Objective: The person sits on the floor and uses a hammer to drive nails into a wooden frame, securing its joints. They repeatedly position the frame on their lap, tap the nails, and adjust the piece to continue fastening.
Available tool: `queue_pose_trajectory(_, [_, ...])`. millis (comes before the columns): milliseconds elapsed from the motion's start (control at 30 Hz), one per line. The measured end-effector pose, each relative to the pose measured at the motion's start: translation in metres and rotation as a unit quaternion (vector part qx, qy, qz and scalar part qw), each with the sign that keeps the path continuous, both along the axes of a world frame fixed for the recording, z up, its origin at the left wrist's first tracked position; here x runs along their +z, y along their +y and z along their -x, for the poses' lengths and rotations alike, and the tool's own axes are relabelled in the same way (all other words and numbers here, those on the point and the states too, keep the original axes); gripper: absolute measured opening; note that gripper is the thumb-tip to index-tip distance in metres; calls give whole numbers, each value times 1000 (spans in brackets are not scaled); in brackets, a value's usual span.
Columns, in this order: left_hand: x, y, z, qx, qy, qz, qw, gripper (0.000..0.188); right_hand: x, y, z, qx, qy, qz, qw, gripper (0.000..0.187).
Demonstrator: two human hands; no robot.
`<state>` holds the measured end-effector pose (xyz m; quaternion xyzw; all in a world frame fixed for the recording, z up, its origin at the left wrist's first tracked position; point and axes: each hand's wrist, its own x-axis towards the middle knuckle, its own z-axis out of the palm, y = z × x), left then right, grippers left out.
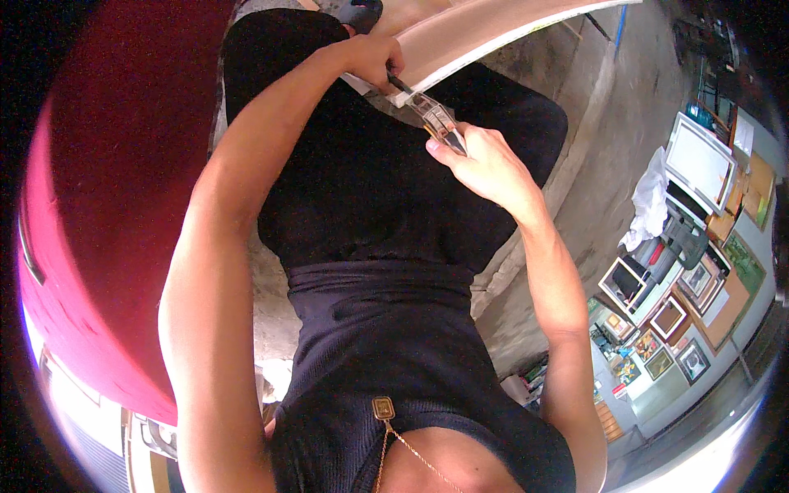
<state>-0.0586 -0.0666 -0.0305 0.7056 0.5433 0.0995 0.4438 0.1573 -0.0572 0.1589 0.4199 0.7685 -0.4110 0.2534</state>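
My right hand (493,168) is closed around a silvery hand tool (433,113) with a dark grip; its exact kind is hard to make out. The tool's far end reaches the near corner of a long panel (501,34) with a white edge, which lies across my lap and slants away to the upper right. At that same corner my left hand (374,64) is curled. A narrow dark piece (399,82) shows at its fingers, between the hand and the tool. What the left fingers grip is mostly hidden.
A large red surface (123,181) rises along my left side. Grey concrete floor (588,189) extends to my right. Farther right stand several picture frames (625,283), a white-bordered frame (700,164) and white plastic sheeting (649,201). A grey shoe (359,14) shows at the top.
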Motion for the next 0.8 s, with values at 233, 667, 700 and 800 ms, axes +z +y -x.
queue_pose_trajectory(233, [-4, -2, 1, -5, -24, -18, 1000, 27, -5, -4, 6, 10, -52, -4, 999, 49])
queue_pose_trajectory(667, [-15, -4, 2, 19, -78, -65, 995, 25, -5, -9, 3, -5, -18, -75, 997, 50])
queue_pose_trajectory(700, [-10, -4, 2, 10, -67, -44, 997, 26, -2, -11, 3, -7, -21, -75, 997, 49])
queue_pose_trajectory(800, [-2, 0, 5, -10, -47, -11, 999, 27, -5, -12, 0, -2, -15, -80, 997, 48])
